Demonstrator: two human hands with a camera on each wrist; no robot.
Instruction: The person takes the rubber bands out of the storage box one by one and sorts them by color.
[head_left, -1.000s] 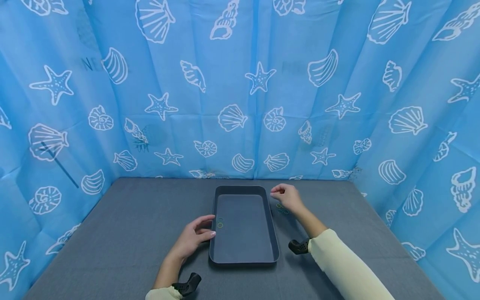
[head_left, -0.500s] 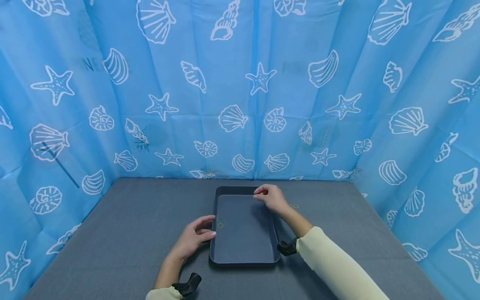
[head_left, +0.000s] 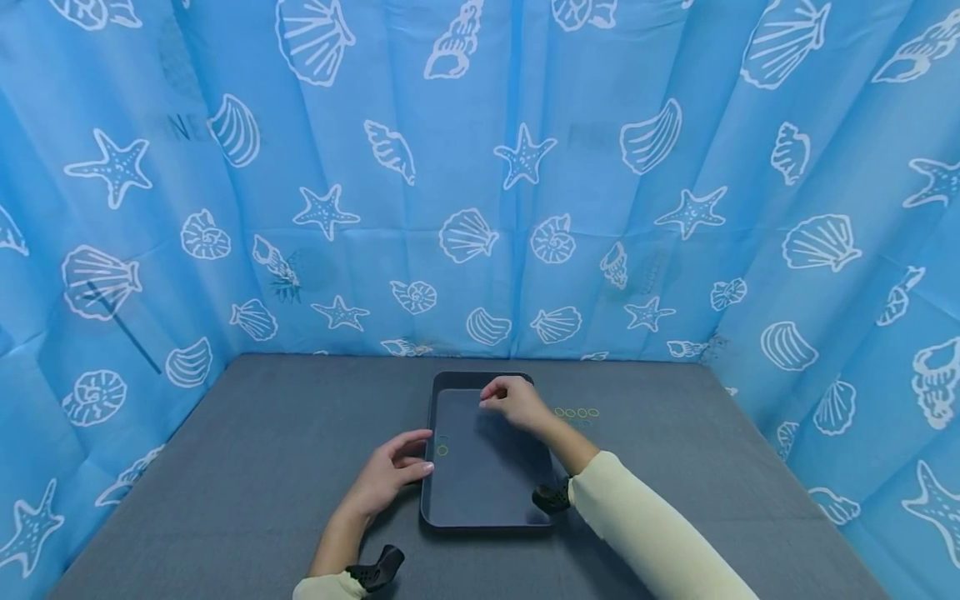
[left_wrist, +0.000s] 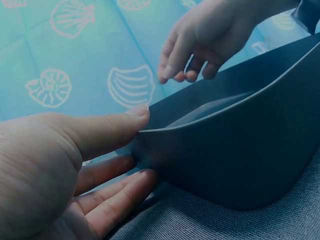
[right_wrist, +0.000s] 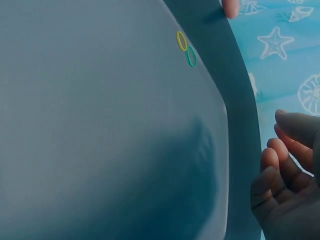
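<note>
A dark rectangular tray (head_left: 480,500) stands on the table. My left hand (head_left: 387,472) touches its left wall; in the left wrist view the thumb (left_wrist: 117,125) meets the rim and the fingers lie against the outside. My right hand (head_left: 517,406) hovers above the tray's far part, thumb and index finger brought together; whether something thin sits between them cannot be seen. Inside the tray, by its left wall, lie a thin yellow ring (right_wrist: 182,41) and a green ring (right_wrist: 191,57), like small rubber bands.
Right of the tray, a row of several yellow rings (head_left: 582,412) lies on the grey tabletop (head_left: 300,433), with green rings (head_left: 581,423) just nearer, partly behind the right forearm. A blue shell-patterned curtain (head_left: 465,167) stands behind the table and along its sides.
My right hand has moved left, from beside the tray's right edge to above its inside, uncovering more rings on the table. The left hand stays at the tray's left wall.
</note>
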